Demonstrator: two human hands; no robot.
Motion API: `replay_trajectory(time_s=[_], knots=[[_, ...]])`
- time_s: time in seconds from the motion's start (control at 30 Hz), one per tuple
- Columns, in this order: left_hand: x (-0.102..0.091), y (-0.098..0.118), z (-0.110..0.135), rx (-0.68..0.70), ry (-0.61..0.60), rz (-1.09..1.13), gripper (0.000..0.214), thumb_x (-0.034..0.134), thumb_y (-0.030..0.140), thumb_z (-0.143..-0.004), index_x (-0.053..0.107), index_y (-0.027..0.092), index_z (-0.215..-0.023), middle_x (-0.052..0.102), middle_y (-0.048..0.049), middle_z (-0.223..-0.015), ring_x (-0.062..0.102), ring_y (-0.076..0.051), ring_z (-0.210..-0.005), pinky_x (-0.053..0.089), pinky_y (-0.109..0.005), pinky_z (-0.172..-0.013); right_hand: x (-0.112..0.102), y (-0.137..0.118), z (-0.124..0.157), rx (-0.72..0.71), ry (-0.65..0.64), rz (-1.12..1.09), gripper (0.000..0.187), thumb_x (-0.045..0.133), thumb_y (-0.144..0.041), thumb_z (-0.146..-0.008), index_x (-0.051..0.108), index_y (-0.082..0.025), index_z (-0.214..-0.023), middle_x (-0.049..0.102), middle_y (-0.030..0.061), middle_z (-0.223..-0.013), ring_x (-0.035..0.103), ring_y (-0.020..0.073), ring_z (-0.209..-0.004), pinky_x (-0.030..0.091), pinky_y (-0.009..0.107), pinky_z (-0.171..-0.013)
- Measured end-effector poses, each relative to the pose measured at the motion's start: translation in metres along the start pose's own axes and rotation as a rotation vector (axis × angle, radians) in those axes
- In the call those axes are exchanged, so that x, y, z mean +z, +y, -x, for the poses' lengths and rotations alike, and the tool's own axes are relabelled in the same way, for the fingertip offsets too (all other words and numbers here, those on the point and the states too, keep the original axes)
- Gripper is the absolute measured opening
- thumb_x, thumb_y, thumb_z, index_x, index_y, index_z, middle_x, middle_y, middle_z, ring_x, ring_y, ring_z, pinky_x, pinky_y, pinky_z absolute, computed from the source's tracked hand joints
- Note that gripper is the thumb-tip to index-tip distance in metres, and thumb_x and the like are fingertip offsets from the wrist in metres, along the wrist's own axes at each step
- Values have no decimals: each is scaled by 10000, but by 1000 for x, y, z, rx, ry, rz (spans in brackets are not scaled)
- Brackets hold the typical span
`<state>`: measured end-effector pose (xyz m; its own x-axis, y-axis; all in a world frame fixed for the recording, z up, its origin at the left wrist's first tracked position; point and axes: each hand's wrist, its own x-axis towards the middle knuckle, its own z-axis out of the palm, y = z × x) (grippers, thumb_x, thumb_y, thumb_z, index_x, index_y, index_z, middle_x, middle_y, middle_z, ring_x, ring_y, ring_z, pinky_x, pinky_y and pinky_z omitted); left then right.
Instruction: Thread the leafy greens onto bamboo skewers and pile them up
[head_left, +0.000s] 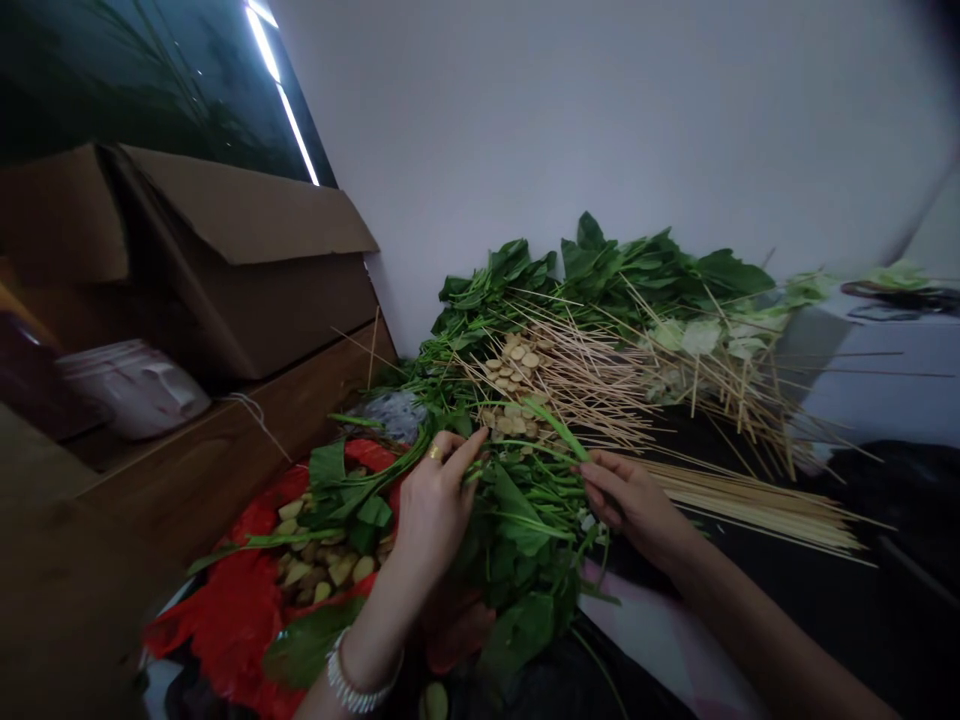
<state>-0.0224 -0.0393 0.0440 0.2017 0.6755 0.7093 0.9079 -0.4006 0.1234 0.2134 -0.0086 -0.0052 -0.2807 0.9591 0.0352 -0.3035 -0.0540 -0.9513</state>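
My left hand (439,495), with a ring and a bracelet, is closed around thin stems of leafy greens (349,490) that trail off to its left. Between the thumb and fingers of my right hand (634,500) is the end of a green stalk (559,428), which points up and left. A pile of leafy greens (532,510) lies below and between both hands. Just beyond them are skewered pale slices (514,362), which look like potato, with their bamboo skewers (600,375) pointing right.
A red plastic bag (244,605) with pale cut pieces (341,568) lies at the left. Bare bamboo skewers (757,500) are bundled at the right. Skewered cabbage-like leaves (701,338) and more greens (660,265) line the wall. A cardboard box (277,300) and white tub (135,385) stand left.
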Motion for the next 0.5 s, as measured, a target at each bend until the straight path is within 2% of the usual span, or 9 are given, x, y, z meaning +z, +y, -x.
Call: replay_trajectory(time_s=[0.1,0.2,0.33,0.43,0.5], knots=[[9,-6,-3,-47,-156,-130,376,543,131,-885,633,251,-1229,625,-40,-961,618,-144,-720,441,-226,-585,1,0,2,-20,-50,17,314,699,-446,-797,549,-180,-720,470,-84,-474,289,21,-343,162,174,-360],[9,-11,-2,-41,-215,-151,304,547,135,-878,676,254,-1127,622,-36,-981,628,-152,-748,436,-230,-597,1,-1,2,-21,-58,32,323,696,-452,-798,544,-180,-711,462,-85,-464,283,21,-346,160,173,-362],[6,-10,2,-29,-218,-48,186,526,201,-901,676,217,-1010,602,-37,-963,619,-154,-782,450,-243,-673,3,0,1,-6,-42,45,327,698,-467,-787,557,-179,-721,458,-85,-462,277,24,-347,161,175,-358],[1,-5,1,-97,-159,45,120,530,199,-864,649,184,-859,590,-33,-884,602,-160,-783,450,-254,-706,5,2,3,1,-47,66,327,699,-471,-782,572,-175,-722,473,-78,-472,283,25,-352,159,176,-362],[-9,-5,-3,-148,-121,123,118,521,175,-824,623,181,-765,580,-19,-795,588,-158,-748,448,-255,-703,7,1,4,7,-68,71,318,700,-465,-782,588,-171,-733,476,-76,-478,288,27,-357,163,179,-366]])
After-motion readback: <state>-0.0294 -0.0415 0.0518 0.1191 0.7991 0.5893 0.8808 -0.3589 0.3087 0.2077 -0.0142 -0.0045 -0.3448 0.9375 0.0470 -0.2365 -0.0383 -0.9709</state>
